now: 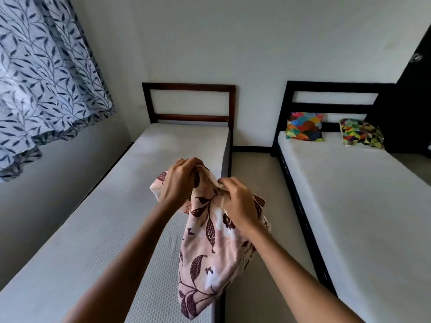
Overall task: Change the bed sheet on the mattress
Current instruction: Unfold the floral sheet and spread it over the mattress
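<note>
From my feed I see my left hand [180,180] curled tight round the top edge of the bed sheet [210,241], and my right hand [235,201] just beside it, its fingers bunching the same edge. Both hands hold cloth. The sheet is pink and white with dark maroon leaves. It hangs bundled from the 2 hands, in the air over the right edge of the bare grey mattress [93,229] and the strip of floor [254,183] beside it. At the far end of that mattress stands a brown wooden headboard [189,102] against the white wall. Across the floor is a second bed [361,206] with a dark frame, and 2 bright patterned pillows [304,127] [361,134] lie at its head. A leaf-print curtain [46,78] hangs on the left.
</note>
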Action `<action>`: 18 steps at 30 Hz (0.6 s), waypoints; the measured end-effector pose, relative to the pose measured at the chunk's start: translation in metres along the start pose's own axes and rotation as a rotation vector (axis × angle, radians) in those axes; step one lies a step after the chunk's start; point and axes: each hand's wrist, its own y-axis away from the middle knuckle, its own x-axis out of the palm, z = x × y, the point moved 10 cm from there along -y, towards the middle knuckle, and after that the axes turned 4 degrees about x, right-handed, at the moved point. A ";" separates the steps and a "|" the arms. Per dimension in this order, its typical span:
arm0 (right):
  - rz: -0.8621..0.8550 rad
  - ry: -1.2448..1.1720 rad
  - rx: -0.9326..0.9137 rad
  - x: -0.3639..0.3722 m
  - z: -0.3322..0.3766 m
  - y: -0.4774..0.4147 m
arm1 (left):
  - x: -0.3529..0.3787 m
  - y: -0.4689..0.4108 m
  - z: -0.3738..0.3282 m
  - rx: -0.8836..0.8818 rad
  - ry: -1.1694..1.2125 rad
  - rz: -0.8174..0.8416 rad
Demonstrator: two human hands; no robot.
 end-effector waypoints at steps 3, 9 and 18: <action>0.046 -0.031 -0.006 -0.001 -0.042 -0.050 | 0.042 -0.048 0.006 0.018 -0.029 0.024; 0.000 -0.121 -0.021 -0.020 -0.107 -0.161 | 0.104 -0.155 0.017 0.019 -0.091 -0.038; 0.208 -0.175 0.123 0.009 -0.268 -0.316 | 0.197 -0.306 0.051 -0.083 -0.139 -0.236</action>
